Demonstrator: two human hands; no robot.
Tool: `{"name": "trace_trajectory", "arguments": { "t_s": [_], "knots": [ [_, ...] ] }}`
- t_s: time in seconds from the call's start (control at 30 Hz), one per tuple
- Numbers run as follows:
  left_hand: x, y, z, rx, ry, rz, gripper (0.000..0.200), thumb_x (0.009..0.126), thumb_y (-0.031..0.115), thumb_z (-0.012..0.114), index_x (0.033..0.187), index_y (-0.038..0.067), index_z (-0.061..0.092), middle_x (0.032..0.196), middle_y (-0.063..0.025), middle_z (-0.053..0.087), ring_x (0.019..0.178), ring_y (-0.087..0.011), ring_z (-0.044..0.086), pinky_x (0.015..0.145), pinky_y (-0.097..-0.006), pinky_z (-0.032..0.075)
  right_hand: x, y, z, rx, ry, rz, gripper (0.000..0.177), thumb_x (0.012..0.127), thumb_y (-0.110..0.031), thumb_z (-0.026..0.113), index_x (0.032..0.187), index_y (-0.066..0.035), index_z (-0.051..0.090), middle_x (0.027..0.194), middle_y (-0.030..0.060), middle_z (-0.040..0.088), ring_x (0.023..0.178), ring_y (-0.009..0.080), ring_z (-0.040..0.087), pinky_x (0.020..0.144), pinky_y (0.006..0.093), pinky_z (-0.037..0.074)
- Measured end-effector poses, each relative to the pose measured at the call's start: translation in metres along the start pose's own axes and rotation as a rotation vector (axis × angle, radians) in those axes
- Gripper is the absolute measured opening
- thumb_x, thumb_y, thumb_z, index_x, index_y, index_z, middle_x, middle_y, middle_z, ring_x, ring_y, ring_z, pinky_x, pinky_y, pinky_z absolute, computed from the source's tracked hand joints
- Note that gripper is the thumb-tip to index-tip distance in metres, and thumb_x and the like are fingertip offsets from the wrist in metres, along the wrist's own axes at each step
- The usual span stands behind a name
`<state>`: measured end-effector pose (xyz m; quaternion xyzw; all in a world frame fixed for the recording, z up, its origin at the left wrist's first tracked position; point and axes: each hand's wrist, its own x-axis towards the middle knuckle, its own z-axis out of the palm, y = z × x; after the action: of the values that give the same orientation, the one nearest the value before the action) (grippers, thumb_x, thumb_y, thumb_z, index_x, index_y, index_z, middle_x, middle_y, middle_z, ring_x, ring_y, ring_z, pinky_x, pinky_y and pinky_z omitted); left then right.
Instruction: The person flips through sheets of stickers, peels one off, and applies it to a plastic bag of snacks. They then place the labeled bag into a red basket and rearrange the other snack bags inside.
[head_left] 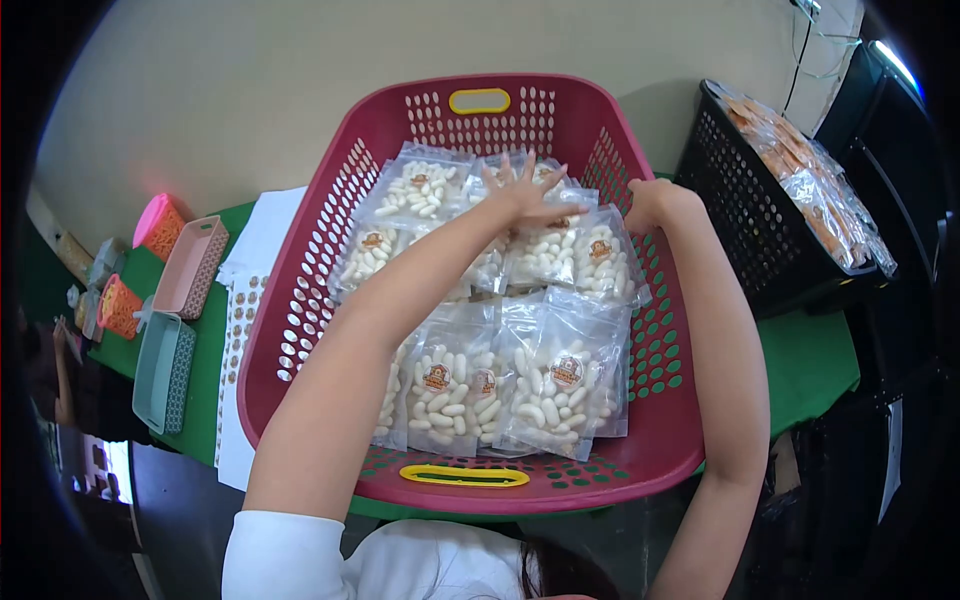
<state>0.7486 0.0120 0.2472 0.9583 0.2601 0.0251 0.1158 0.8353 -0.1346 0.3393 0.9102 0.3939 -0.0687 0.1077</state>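
A large maroon plastic laundry basket (pixel 265 370) with perforated walls and yellow-edged handles stands before me. Inside lie several clear zip bags (pixel 568 385) of white, peanut-shaped pieces, each with a round brown-orange label, in a back and a front group. My left hand (pixel 525 195) is open, its fingers spread over the tops of the back bags. On the basket's right side my right hand (pixel 657 203) has its fingers curled over the rim, next to the rearmost right bag. Its fingertips are partly hidden. My left forearm covers part of the bags.
At right, a black crate (pixel 735 200) holds many packed bags (pixel 810 170) of orange-brown contents. On the green tabletop (pixel 815 370) to the left are a pink tray (pixel 190 265), a teal tray (pixel 165 375), small orange baskets (pixel 120 305) and label sheets (pixel 235 350). A wall rises behind.
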Motion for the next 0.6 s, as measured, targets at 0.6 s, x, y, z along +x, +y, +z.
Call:
{"name": "trace_trajectory", "arguments": {
  "t_s": [0.6],
  "knots": [
    [0.039, 0.026, 0.060, -0.027, 0.048, -0.322, 0.058, 0.080, 0.054, 0.022, 0.132, 0.027, 0.019, 0.138, -0.0100, 0.009, 0.123, -0.0439, 0.001, 0.092, -0.0582, -0.014, -0.015, -0.001, -0.017, 0.030, -0.180, 0.006, 0.061, 0.067, -0.028, 0.056, 0.121, -0.007, 0.037, 0.114, 0.0137, 0.049, 0.098, 0.0255, 0.053, 0.083, 0.0342, 0.043]
  ]
}}
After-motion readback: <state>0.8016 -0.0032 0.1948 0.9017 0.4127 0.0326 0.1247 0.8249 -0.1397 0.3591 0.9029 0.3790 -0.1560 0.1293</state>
